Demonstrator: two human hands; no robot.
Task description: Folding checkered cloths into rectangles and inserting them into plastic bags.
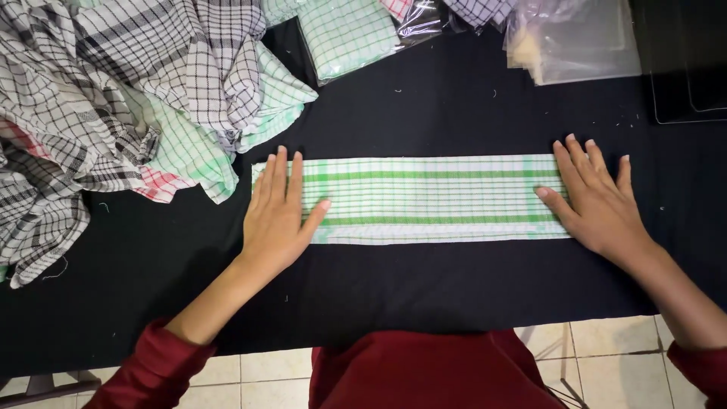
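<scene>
Folded green-striped cloth (428, 199) lies flat mid-table (454, 288). Left hand (277, 214) spread flat on its left end, right hand (596, 198) spread flat on its right end. Checked cloth pile (113, 98) sits far left.

Light is bright and even, falling from overhead; the black table cover (454, 288) soaks it up and shows only lint specks. Soft, faint shadows lie under the left hand (279, 206) and right hand (598, 198); the clear plastic bags (575, 38) at the far right corner catch pale glare. Focus is sharp at the centre; slight wide-angle bending and softness creep in toward the surface's left and right edges.
</scene>
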